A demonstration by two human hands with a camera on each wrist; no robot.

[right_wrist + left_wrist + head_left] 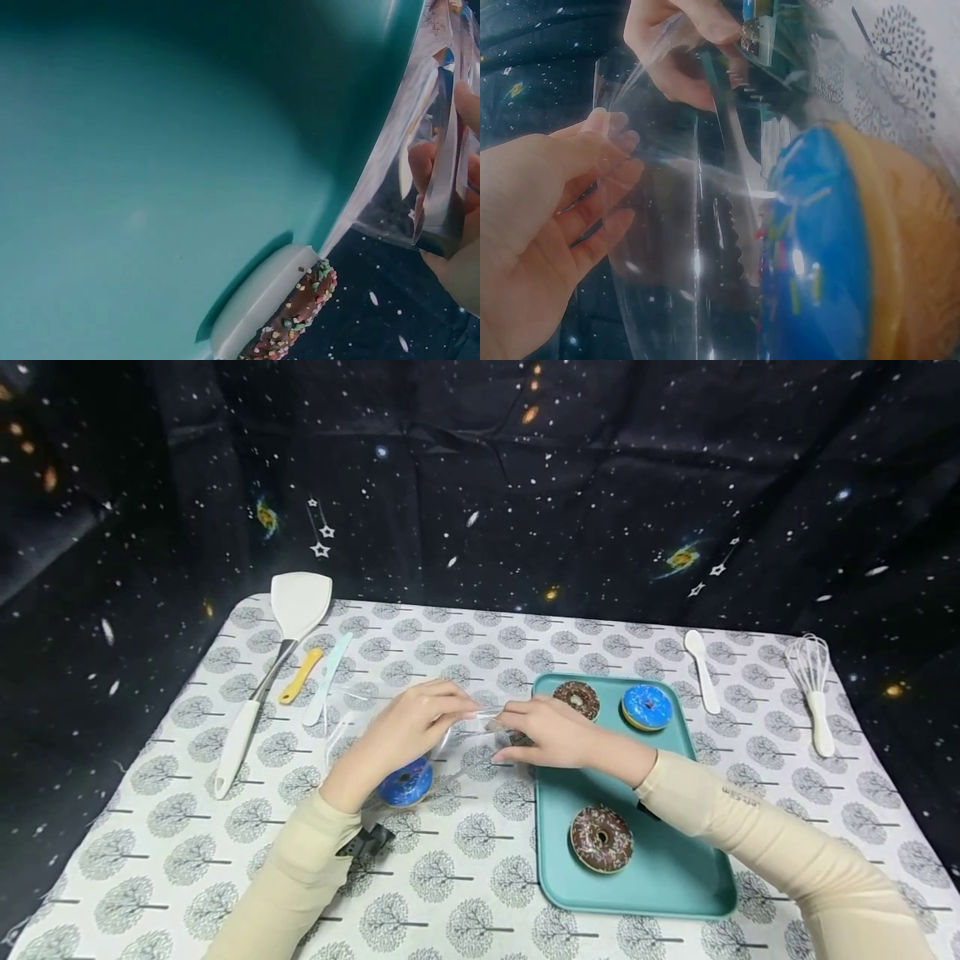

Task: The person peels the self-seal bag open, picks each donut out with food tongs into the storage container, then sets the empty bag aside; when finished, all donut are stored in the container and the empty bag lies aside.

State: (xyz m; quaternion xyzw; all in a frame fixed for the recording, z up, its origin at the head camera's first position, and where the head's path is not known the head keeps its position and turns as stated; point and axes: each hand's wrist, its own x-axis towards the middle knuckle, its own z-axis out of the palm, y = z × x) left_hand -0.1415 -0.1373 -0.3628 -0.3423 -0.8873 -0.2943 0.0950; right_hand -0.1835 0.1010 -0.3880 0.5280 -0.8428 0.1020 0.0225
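Both hands pinch the mouth of a clear plastic bag over the table's middle. My left hand grips the bag's left edge and my right hand grips its right edge, just above the left rim of the teal tray. A blue-iced donut lies inside the bag, below my left wrist. In the left wrist view that blue donut fills the right side behind the bag film, with my left hand on the film. The right wrist view shows the tray floor and a chocolate donut's edge.
The tray holds two chocolate sprinkled donuts and another blue donut. A white spatula, a yellow tool and a pale blue knife lie at the left. At the right lie a white spoon and a whisk.
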